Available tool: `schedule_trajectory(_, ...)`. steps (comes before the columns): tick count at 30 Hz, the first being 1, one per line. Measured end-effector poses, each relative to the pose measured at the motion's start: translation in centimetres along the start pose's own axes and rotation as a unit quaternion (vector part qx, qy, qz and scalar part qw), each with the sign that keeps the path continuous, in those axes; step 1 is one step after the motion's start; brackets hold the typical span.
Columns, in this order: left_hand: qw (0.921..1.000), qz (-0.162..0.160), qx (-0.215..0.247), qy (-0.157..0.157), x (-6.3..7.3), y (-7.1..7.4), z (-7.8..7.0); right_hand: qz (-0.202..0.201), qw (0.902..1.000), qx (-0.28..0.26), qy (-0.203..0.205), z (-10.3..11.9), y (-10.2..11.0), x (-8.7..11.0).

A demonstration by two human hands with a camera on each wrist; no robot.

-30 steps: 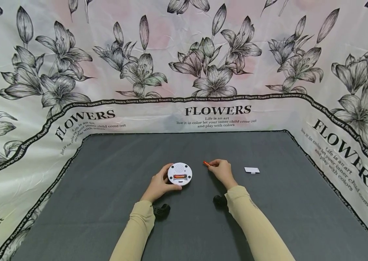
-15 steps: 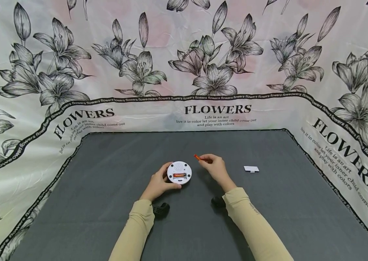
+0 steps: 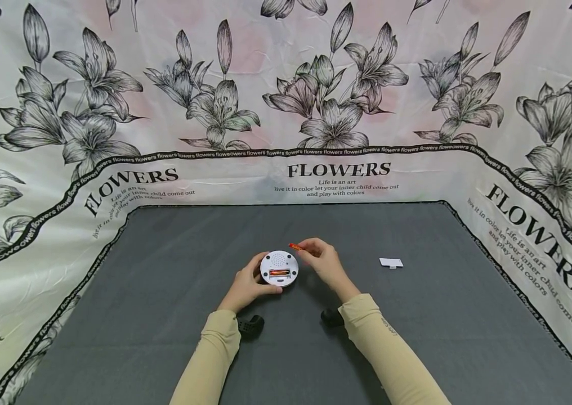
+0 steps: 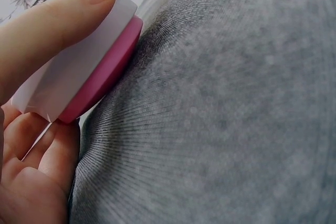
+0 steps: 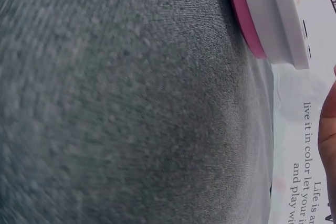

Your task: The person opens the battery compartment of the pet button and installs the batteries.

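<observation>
My left hand (image 3: pixel 246 288) grips a round white device (image 3: pixel 280 259) by its edge, thumb at the near side and fingers at the far side. Its underside faces up, showing small holes, dark round feet and an uncovered battery compartment with one orange battery (image 3: pixel 279 273) in it. The left wrist view shows a pink base (image 4: pixel 107 72) below the white body, down against the grey cloth. Between thumb and fingertips my right hand (image 3: pixel 325 263) pinches another orange battery (image 3: pixel 293 246), just beyond the device's upper right edge. In the right wrist view only part of that hand shows.
A small white battery cover (image 3: pixel 391 262) with a tab lies on the grey tabletop (image 3: pixel 205 236) to the right. Behind and beside the table hangs a flower-printed cloth (image 3: pixel 235 180). Black wrist cameras (image 3: pixel 251 327) sit under both sleeves.
My right hand has moved left with its battery, from well right of the device to close by its upper right edge. The left hand and device stay put.
</observation>
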State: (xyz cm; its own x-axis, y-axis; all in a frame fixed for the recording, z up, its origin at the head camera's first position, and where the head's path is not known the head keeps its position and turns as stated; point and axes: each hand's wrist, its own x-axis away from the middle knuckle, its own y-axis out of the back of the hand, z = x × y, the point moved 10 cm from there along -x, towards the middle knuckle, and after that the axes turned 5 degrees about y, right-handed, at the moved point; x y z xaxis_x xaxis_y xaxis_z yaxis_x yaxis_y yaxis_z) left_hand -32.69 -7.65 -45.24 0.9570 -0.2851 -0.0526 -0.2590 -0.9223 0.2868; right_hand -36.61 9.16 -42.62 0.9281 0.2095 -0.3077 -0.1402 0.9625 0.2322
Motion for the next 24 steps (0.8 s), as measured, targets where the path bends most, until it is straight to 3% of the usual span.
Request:
schedule_trajectory(6, 1.0, 0.005, 0.004, -0.002, 0.0, 0.0, -0.1, 0.025, 0.9995, -0.019, -0.003, 0.1, -0.8, 0.2)
schedule_trajectory(15, 1.0, 0.001, -0.005, -0.006, 0.1, 0.0, -0.3, 0.057, 0.998, -0.02, 0.017, 3.8, -1.8, 1.0)
schedule_trajectory(24, 0.9999, 0.001, -0.01, -0.009, 0.1, -0.1, -0.3, 0.106, 0.9937, -0.035, 0.01, 4.5, -3.1, 1.2)
